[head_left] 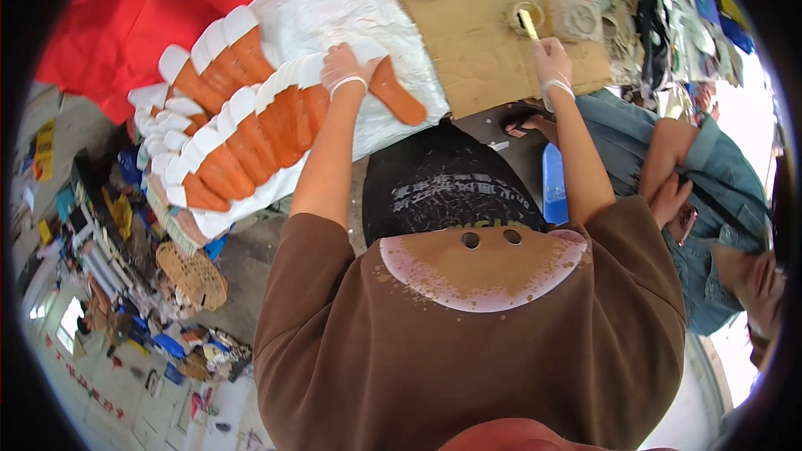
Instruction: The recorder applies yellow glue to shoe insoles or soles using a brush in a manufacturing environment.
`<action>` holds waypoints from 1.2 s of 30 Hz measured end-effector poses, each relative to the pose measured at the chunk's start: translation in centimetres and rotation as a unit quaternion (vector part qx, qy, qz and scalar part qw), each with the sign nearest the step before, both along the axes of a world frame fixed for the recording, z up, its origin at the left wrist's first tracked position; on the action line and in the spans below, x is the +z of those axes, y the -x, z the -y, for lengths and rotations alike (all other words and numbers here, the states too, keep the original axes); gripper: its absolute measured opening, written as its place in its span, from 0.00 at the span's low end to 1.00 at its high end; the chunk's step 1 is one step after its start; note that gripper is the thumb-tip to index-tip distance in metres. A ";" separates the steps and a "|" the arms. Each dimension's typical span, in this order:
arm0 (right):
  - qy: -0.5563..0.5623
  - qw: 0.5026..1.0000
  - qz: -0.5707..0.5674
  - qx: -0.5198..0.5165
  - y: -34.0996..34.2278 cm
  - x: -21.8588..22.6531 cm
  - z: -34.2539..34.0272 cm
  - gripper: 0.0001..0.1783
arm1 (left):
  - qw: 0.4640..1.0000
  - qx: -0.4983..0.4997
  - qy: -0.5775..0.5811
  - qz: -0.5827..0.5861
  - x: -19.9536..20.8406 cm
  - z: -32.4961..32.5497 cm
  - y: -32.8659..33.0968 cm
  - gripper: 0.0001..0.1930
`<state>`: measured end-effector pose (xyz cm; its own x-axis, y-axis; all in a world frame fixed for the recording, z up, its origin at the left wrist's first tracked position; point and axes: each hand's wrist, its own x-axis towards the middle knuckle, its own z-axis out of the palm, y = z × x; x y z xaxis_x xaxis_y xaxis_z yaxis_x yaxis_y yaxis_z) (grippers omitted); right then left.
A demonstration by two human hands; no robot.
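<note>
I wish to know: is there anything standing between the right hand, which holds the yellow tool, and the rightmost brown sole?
Nothing visible stands between the right hand and the sole; only flat cardboard and white sheet lie there. The left hand is on the sole's other side.

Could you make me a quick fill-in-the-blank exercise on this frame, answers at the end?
1. The left hand is at brown-and-white sole pieces on a pale sheet; the slim yellow tool is in the ____ hand.
2. Thin gloves cover ____ of the person's hands.
3. The large cloth at the upper left is ____.
4. The flat brown board beneath the tool is made of ____.

Missing words: right; both; red; cardboard.
</note>
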<state>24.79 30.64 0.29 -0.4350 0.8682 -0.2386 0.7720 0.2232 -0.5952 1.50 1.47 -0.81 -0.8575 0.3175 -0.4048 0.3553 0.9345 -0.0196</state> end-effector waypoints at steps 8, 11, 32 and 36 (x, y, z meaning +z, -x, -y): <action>-0.091 0.980 0.174 0.032 1.6 -2.3 -2.5 0.17 | 1.000 -0.011 -0.010 -0.021 -0.1 -1.2 0.0 0.32; -0.073 0.985 0.157 0.018 2.1 -3.3 -2.0 0.17 | 0.998 -0.005 -0.036 -0.052 0.6 -1.3 -0.8 0.30; 0.487 0.820 -0.287 -0.083 -5.1 -1.4 -1.2 0.17 | 0.971 -0.070 -0.216 0.072 8.9 -0.2 -4.6 0.18; 0.416 0.882 -0.213 -0.061 -5.6 -1.2 -1.7 0.18 | 0.950 -0.057 -0.288 0.109 10.5 -0.5 -5.0 0.15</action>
<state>30.41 32.35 -0.95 -0.5543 0.5162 -0.6529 0.4277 -0.4963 -0.7555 6.47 1.98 9.69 -0.7196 0.6262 -0.3002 0.3921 0.7231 0.5686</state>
